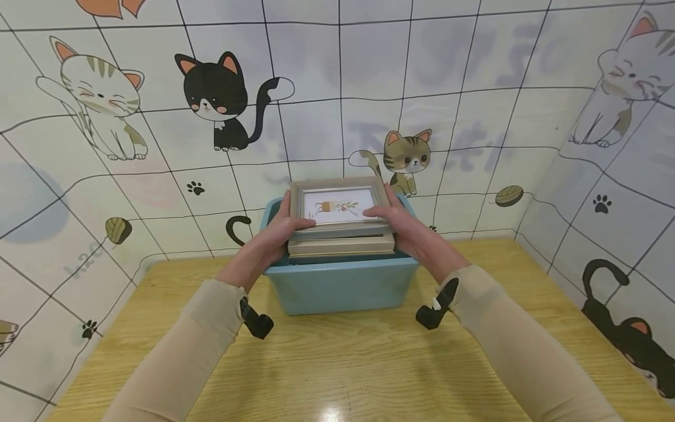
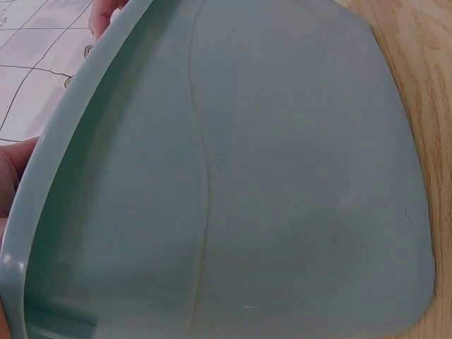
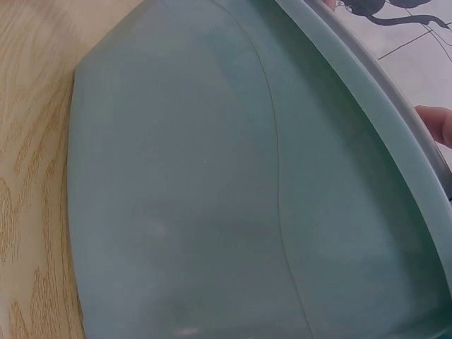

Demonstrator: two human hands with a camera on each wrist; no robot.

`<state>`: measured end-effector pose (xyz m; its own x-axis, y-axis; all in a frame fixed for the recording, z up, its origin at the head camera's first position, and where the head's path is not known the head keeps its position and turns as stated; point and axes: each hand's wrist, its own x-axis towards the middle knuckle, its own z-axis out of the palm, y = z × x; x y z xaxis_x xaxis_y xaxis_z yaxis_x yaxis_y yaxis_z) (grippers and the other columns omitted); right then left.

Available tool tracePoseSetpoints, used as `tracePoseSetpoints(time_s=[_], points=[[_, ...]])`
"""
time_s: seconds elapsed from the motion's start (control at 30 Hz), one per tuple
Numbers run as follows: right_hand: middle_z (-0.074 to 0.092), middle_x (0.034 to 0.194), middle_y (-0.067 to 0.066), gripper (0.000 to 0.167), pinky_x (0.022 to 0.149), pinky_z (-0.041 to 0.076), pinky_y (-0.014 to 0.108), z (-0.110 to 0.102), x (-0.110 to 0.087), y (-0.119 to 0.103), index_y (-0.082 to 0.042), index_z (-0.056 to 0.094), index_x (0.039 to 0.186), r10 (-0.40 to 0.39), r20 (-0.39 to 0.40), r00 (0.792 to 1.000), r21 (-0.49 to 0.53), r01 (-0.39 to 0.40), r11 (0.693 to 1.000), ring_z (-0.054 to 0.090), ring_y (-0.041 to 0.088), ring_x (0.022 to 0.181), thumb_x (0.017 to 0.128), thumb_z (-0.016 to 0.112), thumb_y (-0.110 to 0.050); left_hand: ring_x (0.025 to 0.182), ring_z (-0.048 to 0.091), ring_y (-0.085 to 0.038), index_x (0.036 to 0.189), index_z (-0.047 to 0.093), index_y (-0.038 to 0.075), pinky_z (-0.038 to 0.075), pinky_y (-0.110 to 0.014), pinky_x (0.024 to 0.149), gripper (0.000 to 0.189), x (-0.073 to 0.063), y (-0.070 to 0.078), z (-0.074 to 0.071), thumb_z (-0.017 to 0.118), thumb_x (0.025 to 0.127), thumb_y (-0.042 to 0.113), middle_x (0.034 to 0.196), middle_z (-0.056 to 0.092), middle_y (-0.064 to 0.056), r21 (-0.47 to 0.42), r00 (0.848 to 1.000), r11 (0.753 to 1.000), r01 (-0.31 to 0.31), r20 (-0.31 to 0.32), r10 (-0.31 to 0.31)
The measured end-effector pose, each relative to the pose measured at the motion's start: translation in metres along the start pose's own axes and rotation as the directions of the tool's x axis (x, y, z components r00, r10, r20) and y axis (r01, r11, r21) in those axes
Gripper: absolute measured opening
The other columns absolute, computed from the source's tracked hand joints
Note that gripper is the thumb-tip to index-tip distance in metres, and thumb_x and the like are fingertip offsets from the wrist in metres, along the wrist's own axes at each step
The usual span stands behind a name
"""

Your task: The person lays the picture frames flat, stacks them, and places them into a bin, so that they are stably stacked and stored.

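A grey-beige picture frame (image 1: 340, 206) with a small plant print lies face up at the top of a light blue plastic bin (image 1: 343, 290). My left hand (image 1: 275, 235) grips its left side, thumb over the front edge. On the opposite side my right hand (image 1: 405, 225) holds it the same way, its thumb on the print. Under it, inside the bin, at least one more pale frame (image 1: 343, 245) shows its edge. Both wrist views are mostly filled by the bin's outer wall (image 2: 296, 176), with only bits of fingers (image 3: 436, 124) beyond the rim.
The bin stands on a wood-grain table (image 1: 343, 357), near the back wall (image 1: 316, 70). That wall and the side walls carry a grid pattern with cartoon cats. A dark wrist strap with a small camera (image 1: 258, 324) sits at each cuff.
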<state>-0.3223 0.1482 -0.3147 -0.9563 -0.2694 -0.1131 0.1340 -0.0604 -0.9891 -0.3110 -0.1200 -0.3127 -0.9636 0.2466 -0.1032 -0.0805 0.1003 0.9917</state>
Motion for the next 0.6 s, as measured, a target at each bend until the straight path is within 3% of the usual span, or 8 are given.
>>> tracePoseSetpoints(time_s=[0.33, 0.6], points=[[0.003, 0.166, 0.010, 0.105, 0.119, 0.013, 0.053, -0.0030, -0.0011, 0.0020, -0.038, -0.014, 0.163, 0.004, -0.008, 1.000, -0.036, -0.004, 0.999, 0.017, 0.035, 0.143, 0.096, 0.065, -0.020, 0.149, 0.009, -0.031, 0.162, -0.018, 0.034, 0.007, -0.053, 0.122, 0.108, 0.0007, -0.0013, 0.0039, 0.064, 0.096, 0.012, 0.168, -0.003, -0.005, -0.025, 1.000, 1.000, 0.015, 0.006, -0.014], [0.009, 0.165, 0.007, 0.098, 0.117, 0.021, 0.051, -0.0013, -0.0009, 0.0011, -0.039, -0.008, 0.164, 0.009, -0.027, 1.000, -0.010, -0.010, 1.000, 0.024, 0.033, 0.141, 0.097, 0.063, -0.023, 0.151, 0.009, -0.028, 0.161, -0.022, 0.031, 0.005, -0.049, 0.123, 0.113, 0.0013, 0.0007, 0.0037, 0.068, 0.094, 0.014, 0.169, -0.002, -0.005, -0.011, 1.000, 1.000, 0.007, 0.028, -0.006]])
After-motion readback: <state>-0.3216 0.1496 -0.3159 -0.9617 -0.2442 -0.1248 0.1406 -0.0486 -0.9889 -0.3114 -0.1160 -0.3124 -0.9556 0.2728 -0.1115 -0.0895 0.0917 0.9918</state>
